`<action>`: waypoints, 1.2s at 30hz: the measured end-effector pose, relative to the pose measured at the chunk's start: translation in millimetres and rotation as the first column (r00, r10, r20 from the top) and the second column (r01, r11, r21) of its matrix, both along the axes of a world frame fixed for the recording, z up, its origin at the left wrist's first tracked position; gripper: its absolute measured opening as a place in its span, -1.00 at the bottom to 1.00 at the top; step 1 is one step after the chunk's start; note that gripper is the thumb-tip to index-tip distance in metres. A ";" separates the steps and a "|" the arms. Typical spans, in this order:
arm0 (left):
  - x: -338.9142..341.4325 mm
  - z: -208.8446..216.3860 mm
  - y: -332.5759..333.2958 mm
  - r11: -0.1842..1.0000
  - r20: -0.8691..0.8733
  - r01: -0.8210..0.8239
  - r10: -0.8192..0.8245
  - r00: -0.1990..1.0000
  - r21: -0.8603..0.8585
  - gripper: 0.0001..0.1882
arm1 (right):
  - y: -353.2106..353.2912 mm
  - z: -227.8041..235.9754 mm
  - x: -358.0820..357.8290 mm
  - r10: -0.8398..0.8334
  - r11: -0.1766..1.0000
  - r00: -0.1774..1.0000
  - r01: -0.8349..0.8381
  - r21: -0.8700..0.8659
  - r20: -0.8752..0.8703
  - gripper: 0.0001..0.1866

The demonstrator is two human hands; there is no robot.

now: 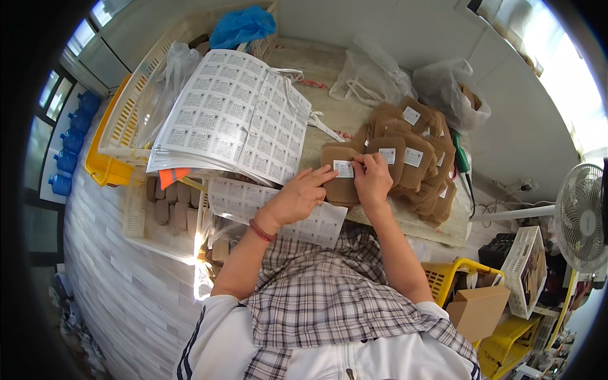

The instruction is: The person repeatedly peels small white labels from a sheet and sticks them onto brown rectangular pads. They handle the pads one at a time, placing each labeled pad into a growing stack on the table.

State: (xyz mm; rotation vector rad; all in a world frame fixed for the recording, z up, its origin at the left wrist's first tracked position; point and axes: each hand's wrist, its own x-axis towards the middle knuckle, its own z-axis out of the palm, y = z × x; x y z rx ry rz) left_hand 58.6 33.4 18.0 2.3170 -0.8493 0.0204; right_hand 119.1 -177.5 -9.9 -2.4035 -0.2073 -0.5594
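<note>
A flat brown textured piece with rounded corners (pixel 339 191) lies at the table's front edge, before me. On its upper part is a small white label (pixel 342 168). My right hand (pixel 373 180) pinches at the label's right edge with thumb and forefinger. My left hand (pixel 299 199) has its fingers stretched out, their tips on the piece beside the label's left edge. Below that hand, a printed sheet of labels (pixel 237 197) reaches over my lap. To the right, similar brown pieces (pixel 415 176) lie heaped, several with white labels.
A thick stack of label sheets (pixel 218 107) rests at the left against a white basket (pixel 120 126). Clear plastic bags (pixel 443 88) and a green-handled tool (pixel 460 152) are at the right. A fan (pixel 581 218) stands far right, above yellow crates (pixel 437 278) and a cardboard box (pixel 478 310).
</note>
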 end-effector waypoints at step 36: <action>-52.5 7.0 -36.6 0.897 -0.165 -0.296 0.254 0.953 -0.329 -0.92 | -31.3 64.4 -90.0 0.418 0.908 0.904 -0.412 -0.074 0.090 -0.74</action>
